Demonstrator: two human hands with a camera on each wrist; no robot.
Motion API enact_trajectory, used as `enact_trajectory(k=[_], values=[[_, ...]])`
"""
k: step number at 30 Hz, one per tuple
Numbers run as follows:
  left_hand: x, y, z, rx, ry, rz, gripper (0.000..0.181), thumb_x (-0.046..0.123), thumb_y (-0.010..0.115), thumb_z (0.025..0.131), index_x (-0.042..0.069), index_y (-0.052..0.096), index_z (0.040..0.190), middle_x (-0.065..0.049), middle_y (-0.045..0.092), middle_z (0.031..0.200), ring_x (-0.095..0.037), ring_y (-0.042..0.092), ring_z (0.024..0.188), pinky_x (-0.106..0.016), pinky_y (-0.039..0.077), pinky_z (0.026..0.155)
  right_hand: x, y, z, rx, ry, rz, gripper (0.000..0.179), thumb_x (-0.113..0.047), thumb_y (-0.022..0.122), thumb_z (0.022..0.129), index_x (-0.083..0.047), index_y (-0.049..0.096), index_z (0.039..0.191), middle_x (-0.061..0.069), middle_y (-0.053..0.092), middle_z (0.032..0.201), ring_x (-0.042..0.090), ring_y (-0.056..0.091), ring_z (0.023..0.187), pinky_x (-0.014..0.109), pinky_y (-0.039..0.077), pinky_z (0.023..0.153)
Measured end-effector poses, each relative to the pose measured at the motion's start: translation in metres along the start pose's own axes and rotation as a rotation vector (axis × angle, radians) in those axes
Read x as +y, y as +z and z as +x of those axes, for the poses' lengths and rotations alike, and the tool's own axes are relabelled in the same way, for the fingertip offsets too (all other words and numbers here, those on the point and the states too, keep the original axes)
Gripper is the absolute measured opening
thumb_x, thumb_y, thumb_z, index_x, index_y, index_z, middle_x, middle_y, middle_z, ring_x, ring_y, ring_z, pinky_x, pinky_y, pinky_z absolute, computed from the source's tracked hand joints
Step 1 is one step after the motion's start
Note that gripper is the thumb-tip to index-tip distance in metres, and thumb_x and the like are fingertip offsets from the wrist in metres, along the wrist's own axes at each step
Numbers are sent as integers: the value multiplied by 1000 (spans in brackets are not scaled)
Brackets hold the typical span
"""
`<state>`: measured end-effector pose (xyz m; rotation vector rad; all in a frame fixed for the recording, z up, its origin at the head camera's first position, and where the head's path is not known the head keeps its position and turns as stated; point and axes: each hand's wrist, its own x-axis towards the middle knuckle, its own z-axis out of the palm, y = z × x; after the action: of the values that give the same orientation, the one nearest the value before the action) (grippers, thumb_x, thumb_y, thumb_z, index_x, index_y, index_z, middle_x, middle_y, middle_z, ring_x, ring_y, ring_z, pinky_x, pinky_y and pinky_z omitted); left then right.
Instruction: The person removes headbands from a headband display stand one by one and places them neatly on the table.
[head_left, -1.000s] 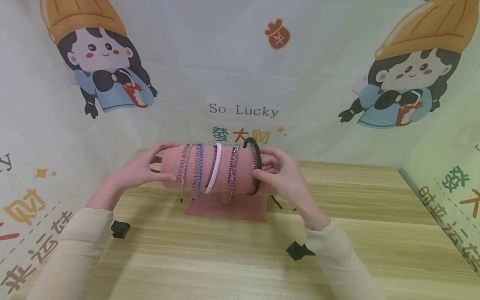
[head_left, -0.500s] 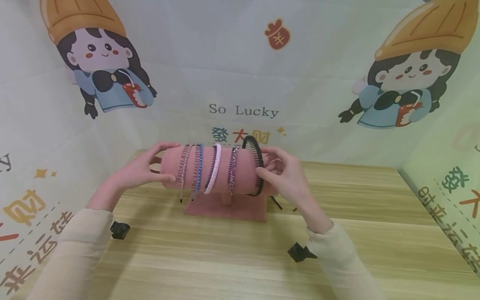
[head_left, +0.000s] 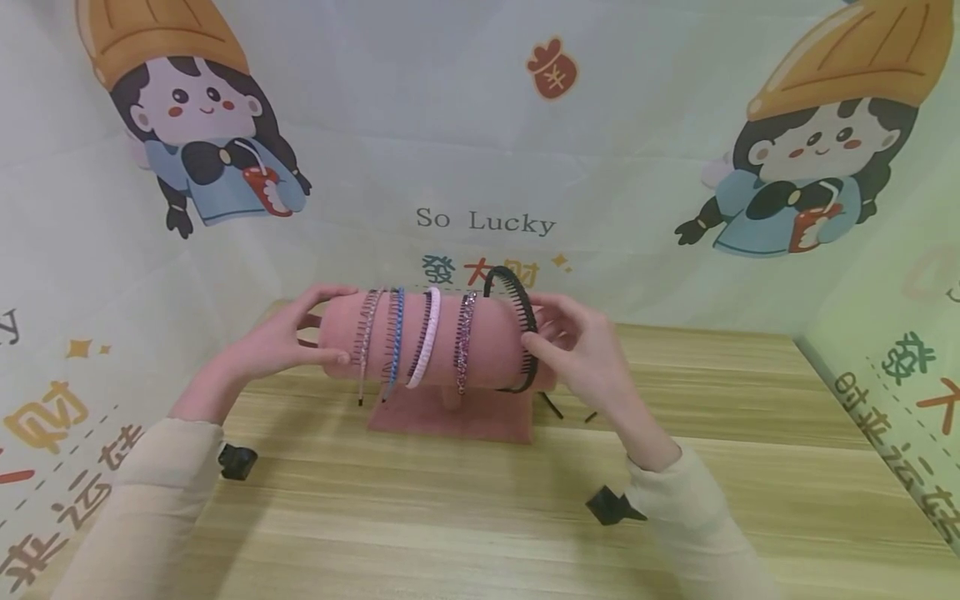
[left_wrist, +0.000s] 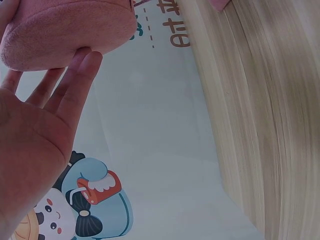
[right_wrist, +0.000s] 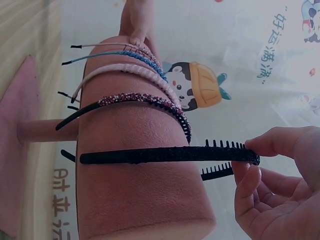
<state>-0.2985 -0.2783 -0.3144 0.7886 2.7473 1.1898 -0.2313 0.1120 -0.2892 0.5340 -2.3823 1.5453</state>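
A pink headband display stand holds a padded horizontal roll [head_left: 495,342] above its flat base [head_left: 450,423]. My left hand [head_left: 277,337] grips the roll's left end, thumb in front and fingers behind; the left wrist view has its fingertips against the round end face [left_wrist: 70,35]. Near the right end, my right hand [head_left: 585,346] pinches a black toothed headband [right_wrist: 165,154] between thumb and fingers. That headband still arches over the roll, its top raised off the surface. Left of it sit a glittery headband [head_left: 465,333], a pale pink one [head_left: 426,346], a blue one [head_left: 398,333] and a thin beaded one [head_left: 365,342].
The stand rests on a light wood-grain table [head_left: 420,517]. Thin dark strips [head_left: 552,406] lie behind the base on the right. A printed cloth [head_left: 480,167] with cartoon figures encloses the back and sides. Small black devices [head_left: 237,462] show beside the wrists.
My right hand has drawn the black headband rightward along the roll and slightly up, away from the glittery one. My left hand keeps its grip on the roll's end.
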Motion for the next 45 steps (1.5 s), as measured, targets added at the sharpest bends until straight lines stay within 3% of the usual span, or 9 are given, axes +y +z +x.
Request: enact_trajectory(k=[16, 45], values=[[-1, 0, 0, 4, 2, -3, 83, 21, 79, 85, 24, 29, 151, -10, 43, 146, -35, 55, 121, -41, 58, 90, 1, -7, -6, 39, -35, -58, 43, -5, 71, 88, -8, 64, 130, 15, 71, 101, 17, 65, 84, 20, 55, 69], [-1, 0, 0, 9, -7, 14, 83, 23, 79, 85, 26, 29, 151, -10, 44, 145, -35, 56, 122, -41, 58, 90, -1, -18, -12, 86, -91, -104, 42, -4, 71, 88, -7, 64, 129, 14, 68, 99, 16, 64, 81, 20, 55, 70]])
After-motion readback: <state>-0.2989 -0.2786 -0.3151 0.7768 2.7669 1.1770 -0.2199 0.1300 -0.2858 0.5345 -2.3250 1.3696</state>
